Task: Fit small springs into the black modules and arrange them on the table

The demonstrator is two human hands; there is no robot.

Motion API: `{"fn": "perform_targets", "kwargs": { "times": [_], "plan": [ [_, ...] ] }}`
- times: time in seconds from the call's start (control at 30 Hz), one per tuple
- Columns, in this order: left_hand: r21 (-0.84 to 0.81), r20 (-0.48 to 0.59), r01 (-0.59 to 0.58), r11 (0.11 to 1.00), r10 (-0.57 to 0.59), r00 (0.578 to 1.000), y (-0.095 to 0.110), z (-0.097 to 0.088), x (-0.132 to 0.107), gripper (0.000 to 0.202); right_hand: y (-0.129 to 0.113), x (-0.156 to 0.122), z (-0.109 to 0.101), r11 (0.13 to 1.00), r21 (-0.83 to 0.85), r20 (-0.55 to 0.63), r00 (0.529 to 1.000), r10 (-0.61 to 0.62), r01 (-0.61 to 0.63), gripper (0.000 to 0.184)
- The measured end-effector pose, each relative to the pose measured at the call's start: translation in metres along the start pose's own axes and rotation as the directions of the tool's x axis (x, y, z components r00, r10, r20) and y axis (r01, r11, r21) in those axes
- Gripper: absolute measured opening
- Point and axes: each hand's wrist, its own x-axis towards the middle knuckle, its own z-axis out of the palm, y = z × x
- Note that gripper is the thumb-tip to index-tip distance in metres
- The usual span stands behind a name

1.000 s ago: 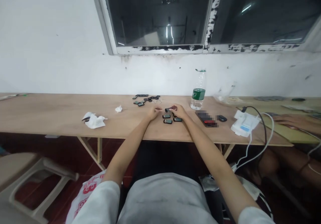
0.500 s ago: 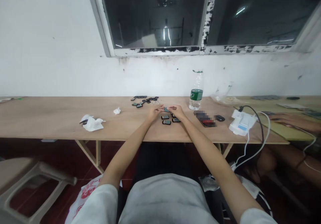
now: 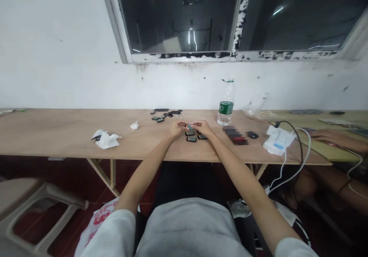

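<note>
Both my hands meet over the plywood table (image 3: pixel 57 134), holding a small black device with a teal face (image 3: pixel 189 127) between their fingertips. My left hand (image 3: pixel 177 128) pinches its left end, and my right hand (image 3: pixel 201 128) grips its right end. Just below my hands lie several similar devices, including one (image 3: pixel 189 133) nearly touching my left fingers and others (image 3: pixel 191 139) (image 3: pixel 202 137) nearby. Farther back sits a scattered group of dark pieces (image 3: pixel 166 115) with tiny metal bits (image 3: pixel 181 115).
A water bottle (image 3: pixel 225 105) stands to the right, beyond a censored phone (image 3: pixel 236 137) and a small black object (image 3: pixel 253 134). White tissue (image 3: pixel 105 140) lies left. A white charger (image 3: pixel 278 142) trails cables over the table edge. A co-worker's hand (image 3: pixel 330 137) rests far right.
My hands have drawn together from slightly apart, and the device now sits between both sets of fingertips. The view has tilted slightly.
</note>
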Motion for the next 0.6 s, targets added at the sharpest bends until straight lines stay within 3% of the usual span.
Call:
{"fn": "perform_targets", "kwargs": {
  "times": [0.13, 0.33, 0.5, 0.6],
  "plan": [
    [0.049, 0.027, 0.012, 0.999, -0.014, 1.0, 0.003, -0.002, -0.003, 0.035, -0.002, -0.002, 0.001, 1.0, -0.023, 0.001, 1.0, 0.006, -0.006, 0.034],
    [0.227, 0.039, -0.117, 0.967, 0.111, 0.993, 0.002, 0.003, -0.002, 0.031, 0.001, 0.0, 0.002, 0.998, -0.061, -0.073, 0.997, 0.003, -0.007, 0.029],
    [0.342, 0.001, -0.071, 0.937, 0.075, 0.997, -0.01, 0.0, 0.005, 0.018, 0.013, 0.009, -0.008, 0.958, -0.279, -0.186, 0.974, -0.127, 0.071, 0.018],
    [0.399, 0.02, -0.025, 0.917, 0.018, 1.0, -0.015, -0.003, 0.007, 0.017, 0.02, 0.014, -0.02, 0.925, -0.376, -0.211, 0.968, -0.135, 0.047, 0.018]
  ]
}}
